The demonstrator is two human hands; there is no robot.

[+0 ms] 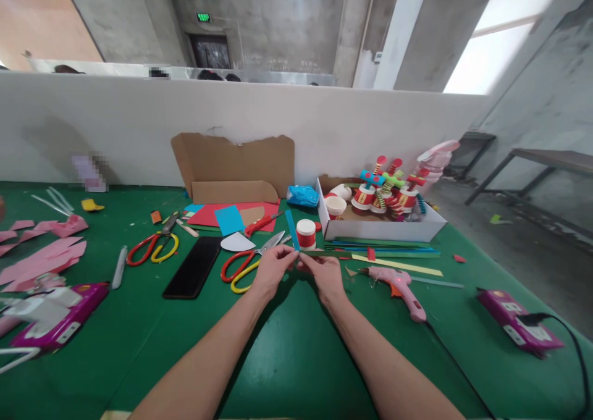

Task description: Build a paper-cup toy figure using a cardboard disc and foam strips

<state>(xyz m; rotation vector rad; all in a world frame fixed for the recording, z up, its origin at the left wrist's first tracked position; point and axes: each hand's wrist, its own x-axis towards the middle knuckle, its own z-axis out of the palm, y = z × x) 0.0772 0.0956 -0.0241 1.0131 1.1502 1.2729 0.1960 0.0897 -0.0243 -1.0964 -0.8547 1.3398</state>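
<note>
My left hand point(272, 270) and my right hand point(328, 277) meet over the middle of the green table, fingertips pinched together. Between them is the corner where a blue paper strip point(291, 227) and a dark green paper strip point(327, 254) come together. The blue one points away from me; the green one runs off to the right past my right hand. Just beyond my fingers stands a small red and white paper cup point(306, 235). Red and yellow handled scissors point(250, 262) lie beside my left hand. A pink glue gun point(398, 284) rests right of my right hand.
A white box point(384, 230) at the back right holds paper-cup figures point(377, 191). More paper strips point(393, 248) lie before it. A black phone point(193, 267), second scissors point(157, 244), pink paper point(41, 262) and a purple power strip point(65, 318) are leftward; another power strip point(516, 318) is rightward.
</note>
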